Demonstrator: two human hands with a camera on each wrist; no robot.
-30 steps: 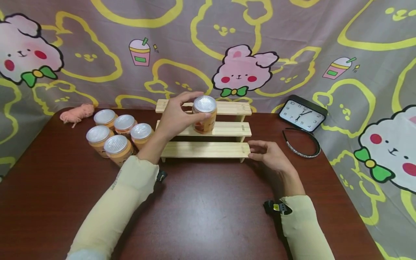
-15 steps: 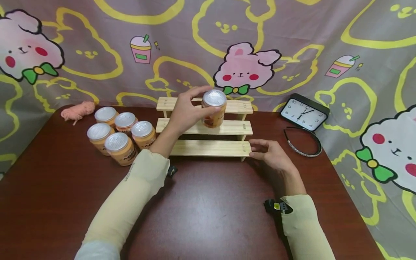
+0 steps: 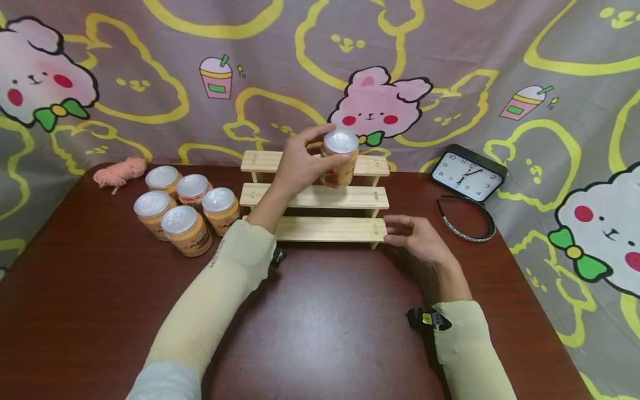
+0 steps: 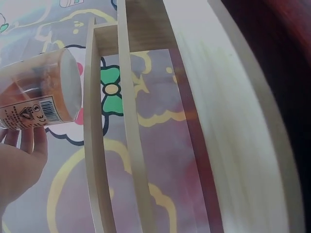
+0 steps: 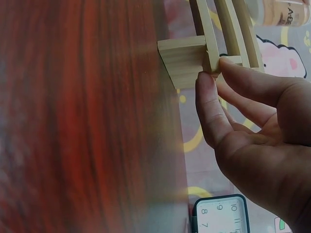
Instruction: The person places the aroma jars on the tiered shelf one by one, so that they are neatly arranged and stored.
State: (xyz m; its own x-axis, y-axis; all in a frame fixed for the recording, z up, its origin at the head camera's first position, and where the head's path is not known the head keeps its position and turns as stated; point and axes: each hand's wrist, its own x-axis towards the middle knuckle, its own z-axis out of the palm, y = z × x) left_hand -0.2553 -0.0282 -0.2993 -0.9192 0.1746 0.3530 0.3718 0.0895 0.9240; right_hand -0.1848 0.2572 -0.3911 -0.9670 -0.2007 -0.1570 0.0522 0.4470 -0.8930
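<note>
My left hand (image 3: 300, 166) grips a jar (image 3: 340, 161) with a silver lid and an orange printed label, thumb on the near side. The jar is upright, overlapping the right half of the top tier of a three-tier wooden display rack (image 3: 360, 195) in the head view. Beneath it, in the left wrist view, the jar's base (image 4: 71, 85) shows apart from the slats. My right hand (image 3: 419, 240) pinches the right end of the rack's lowest tier between thumb and fingers; the right wrist view shows the fingertips (image 5: 206, 82) at that corner.
Several matching jars (image 3: 186, 236) stand grouped left of the rack, with a bundle of pink yarn (image 3: 120, 172) behind them. To the right sit a black-framed clock (image 3: 467, 173) and a headband (image 3: 467, 226). A patterned cloth (image 3: 280, 66) hangs behind the brown table (image 3: 320, 322).
My left hand has carried the jar rightward along the rack and, in the last half second, upward. My right hand has stayed at the rack's lower right corner.
</note>
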